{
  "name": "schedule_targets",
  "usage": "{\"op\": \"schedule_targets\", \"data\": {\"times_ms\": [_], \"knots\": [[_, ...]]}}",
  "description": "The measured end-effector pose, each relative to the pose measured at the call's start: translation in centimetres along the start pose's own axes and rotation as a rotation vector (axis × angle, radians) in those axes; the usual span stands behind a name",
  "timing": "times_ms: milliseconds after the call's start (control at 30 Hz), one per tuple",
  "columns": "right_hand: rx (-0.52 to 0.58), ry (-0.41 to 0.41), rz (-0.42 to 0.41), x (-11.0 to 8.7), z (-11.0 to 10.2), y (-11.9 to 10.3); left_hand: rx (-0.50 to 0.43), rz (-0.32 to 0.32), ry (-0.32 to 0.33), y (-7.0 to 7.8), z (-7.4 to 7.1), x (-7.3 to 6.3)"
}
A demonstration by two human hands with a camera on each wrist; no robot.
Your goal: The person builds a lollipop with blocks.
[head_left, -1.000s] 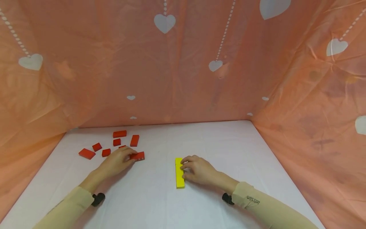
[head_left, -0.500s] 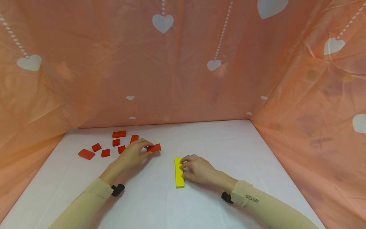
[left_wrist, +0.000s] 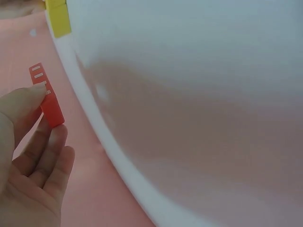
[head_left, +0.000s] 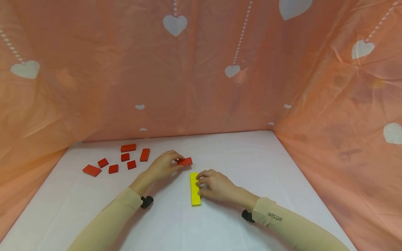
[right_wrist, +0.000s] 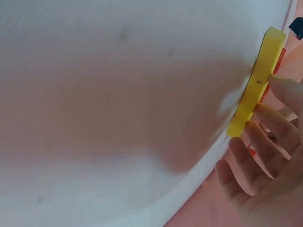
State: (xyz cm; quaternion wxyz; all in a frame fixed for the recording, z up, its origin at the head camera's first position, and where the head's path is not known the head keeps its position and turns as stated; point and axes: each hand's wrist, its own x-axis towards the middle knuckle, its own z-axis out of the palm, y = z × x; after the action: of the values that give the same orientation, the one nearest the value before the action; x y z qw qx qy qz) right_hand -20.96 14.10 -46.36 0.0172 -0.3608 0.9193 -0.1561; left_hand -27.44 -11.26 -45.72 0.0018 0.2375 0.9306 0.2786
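My left hand (head_left: 163, 165) pinches a flat red block (head_left: 187, 161) between thumb and fingers, over the table just beyond the yellow row. White marks run along one face of this red block (left_wrist: 54, 109) in the left wrist view. A long yellow block (head_left: 195, 197) and a short yellow block (head_left: 193, 175) lie end to end on the table. Beside their right edge is my right hand (head_left: 218, 185), its fingertips touching the yellow side. In the right wrist view its thumb and fingers spread along the yellow row (right_wrist: 258, 75), the outer fingers off it.
Several red blocks lie at the back left of the white table (head_left: 251, 157), among them a long one (head_left: 128, 147), an upright-lying one (head_left: 145, 154), a small one (head_left: 132, 164) and a slanted one (head_left: 92, 170). A pink curtain (head_left: 194, 87) surrounds the back and sides.
My left hand has carried the red block from the scattered red blocks rightward, to just beyond the yellow row. The right hand has stayed at the yellow blocks.
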Motion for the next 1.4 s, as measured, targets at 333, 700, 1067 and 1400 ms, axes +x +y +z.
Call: {"op": "schedule_targets", "data": {"times_ms": [333,700,1067,1400], "knots": [[-0.002,0.016,-0.020,0.0,0.1,0.0,0.062,0.089,-0.065,0.5,1.4,1.1],[-0.023,0.014,-0.034,0.0,-0.1,-0.1,0.117,0.113,-0.110,1.2,2.2,1.3],[-0.028,0.007,-0.022,-0.1,-0.1,-0.1,0.086,0.076,-0.185,0.8,2.2,1.2],[-0.025,0.019,-0.043,-0.1,-0.2,-0.2,0.055,0.118,-0.193,0.8,2.3,1.0]]}}
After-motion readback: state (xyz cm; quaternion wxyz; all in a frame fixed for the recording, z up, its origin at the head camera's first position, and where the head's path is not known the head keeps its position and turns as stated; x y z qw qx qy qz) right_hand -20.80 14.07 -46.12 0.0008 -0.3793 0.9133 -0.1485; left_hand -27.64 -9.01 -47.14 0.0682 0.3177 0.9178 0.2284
